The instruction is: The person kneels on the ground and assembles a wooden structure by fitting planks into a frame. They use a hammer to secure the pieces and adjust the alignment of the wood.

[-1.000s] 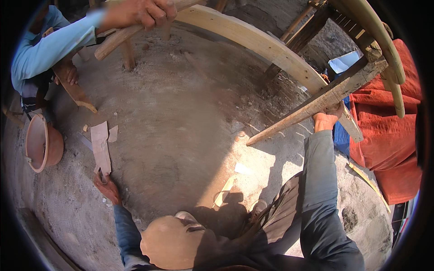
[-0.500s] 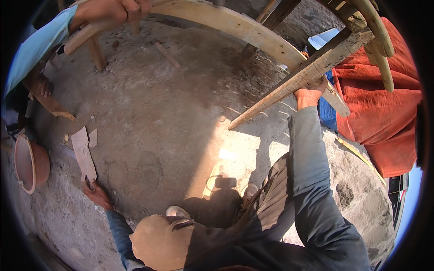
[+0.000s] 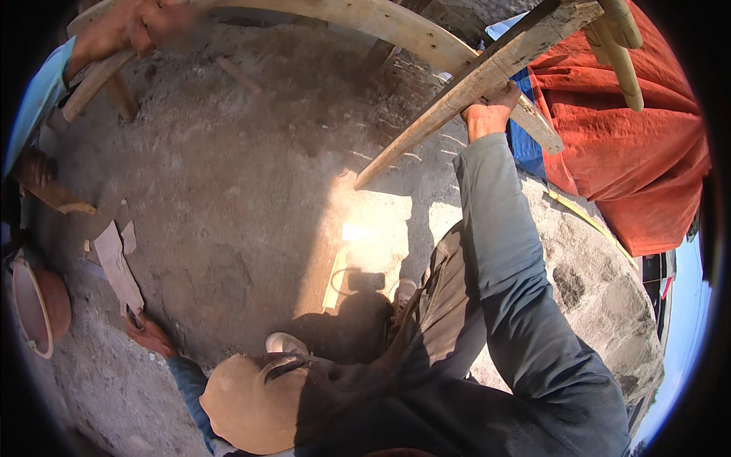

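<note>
At lower left, my left hand (image 3: pixel 150 335) reaches down to a long, torn, pale piece of cardboard or paper (image 3: pixel 118 266) on the ground. Its fingers are closed at the lower end of that piece. A smaller scrap (image 3: pixel 129 237) lies beside it. My right hand (image 3: pixel 489 118), arm stretched forward, is closed on a slanting wooden beam (image 3: pixel 472 91), its fingers partly hidden by the wood. The beam's lower end meets the ground near the middle. Behind it, a pale plank (image 3: pixel 365 21) crosses, its end (image 3: pixel 541 129) sticking out just past my right hand.
At upper left, another person's hand (image 3: pixel 141 27) rests by a round wooden pole (image 3: pixel 95 85); a second hand (image 3: pixel 34 167) is on a short board (image 3: pixel 61 194). A round tub (image 3: pixel 57 305) stands far left. Red cloth (image 3: pixel 624 145) hangs right, above a rough rock (image 3: pixel 601 305).
The whole view has shifted, so most things appear further left. Both my hands keep their places on the cardboard piece and the beam.
</note>
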{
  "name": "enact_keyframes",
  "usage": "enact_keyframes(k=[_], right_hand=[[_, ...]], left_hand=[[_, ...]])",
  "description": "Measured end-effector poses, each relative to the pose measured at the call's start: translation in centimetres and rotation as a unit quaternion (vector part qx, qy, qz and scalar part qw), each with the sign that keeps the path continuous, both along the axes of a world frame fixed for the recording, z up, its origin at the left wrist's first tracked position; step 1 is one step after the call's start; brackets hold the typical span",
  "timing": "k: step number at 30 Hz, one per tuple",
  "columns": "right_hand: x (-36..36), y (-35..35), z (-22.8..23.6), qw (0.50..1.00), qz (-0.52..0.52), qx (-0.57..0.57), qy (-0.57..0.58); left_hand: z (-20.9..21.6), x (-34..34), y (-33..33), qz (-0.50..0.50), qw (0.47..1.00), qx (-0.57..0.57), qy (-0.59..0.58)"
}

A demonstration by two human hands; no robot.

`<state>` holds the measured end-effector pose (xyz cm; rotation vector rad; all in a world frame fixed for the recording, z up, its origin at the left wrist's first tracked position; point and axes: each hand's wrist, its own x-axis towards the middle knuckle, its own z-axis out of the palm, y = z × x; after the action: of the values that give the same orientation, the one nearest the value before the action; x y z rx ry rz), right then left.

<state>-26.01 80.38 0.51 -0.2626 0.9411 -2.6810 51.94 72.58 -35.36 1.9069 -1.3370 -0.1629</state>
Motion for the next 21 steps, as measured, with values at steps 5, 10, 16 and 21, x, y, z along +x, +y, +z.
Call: enact_keyframes(k=[5,10,16,21], right_hand=[[-1.0,-0.6,-0.4,1.0,-0.001,-0.001,0.002],[-1.8,0.6,-1.0,0.999,-0.01,0.036,0.02],[-2.1,0.5,-0.9,0.999,-0.013,0.03,0.022],[-2.0,0.2,-1.2,0.999,-0.004,0.04,0.012]], left_hand=[[-0.3,0.2,0.3,0.025,0.999,0.013,0.021],[-0.2,-0.3,-0.1,0.038,0.999,0.003,0.039],[0.5,-0.8,0.2,0.04,0.998,0.006,0.048],[-0.5,0.1,0.4,0.05,0.998,-0.001,0.034]])
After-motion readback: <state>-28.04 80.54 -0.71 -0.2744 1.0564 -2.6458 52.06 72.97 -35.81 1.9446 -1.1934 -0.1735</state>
